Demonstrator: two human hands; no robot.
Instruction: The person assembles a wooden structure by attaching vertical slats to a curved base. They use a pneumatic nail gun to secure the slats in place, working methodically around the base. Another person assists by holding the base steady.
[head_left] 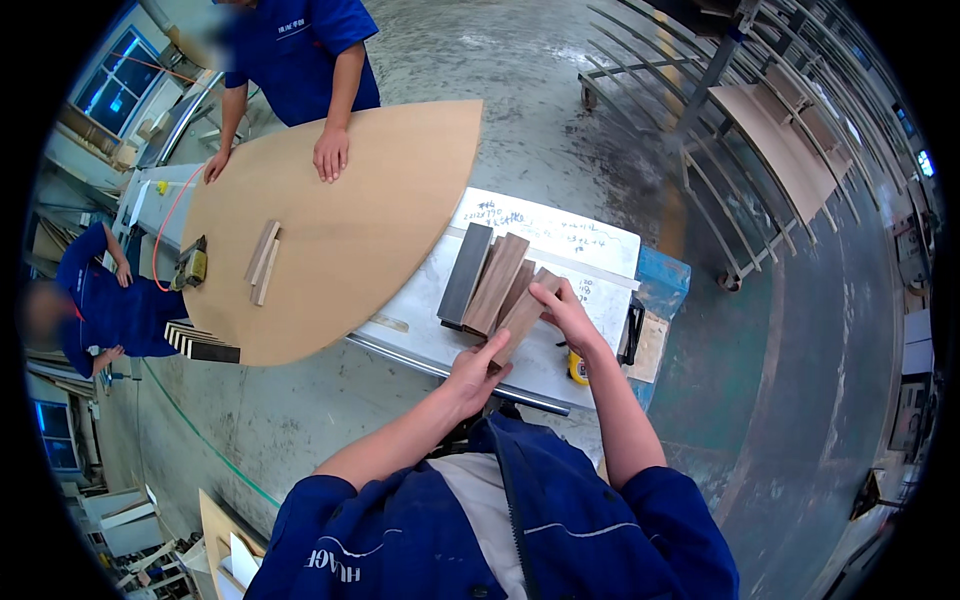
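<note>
Your left hand (473, 378) and right hand (568, 312) pinch the brown wooden block (518, 322) near its two ends, over the table (538, 367), close to its near edge. If one grip loosens, the block could knock the neighbouring wooden pieces (499, 285) or fall off there.

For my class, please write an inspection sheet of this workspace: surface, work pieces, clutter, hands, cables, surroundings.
Surface: white flat-topped worktable, handwriting on its far part.
Work pieces: brown wood-grain rectangular block held up; dark grey rectangular block and brown wood-grain strips grouped beside it.
Clutter: small yellow-and-black object, partly hidden by the right forearm.
Hands: left hand grips the held block's near end, right hand its far end.
Cables: thin orange hose or cord beyond the large tan curved-edge board.
Surroundings: two co-workers in blue; grey metal rack at far right.
</note>
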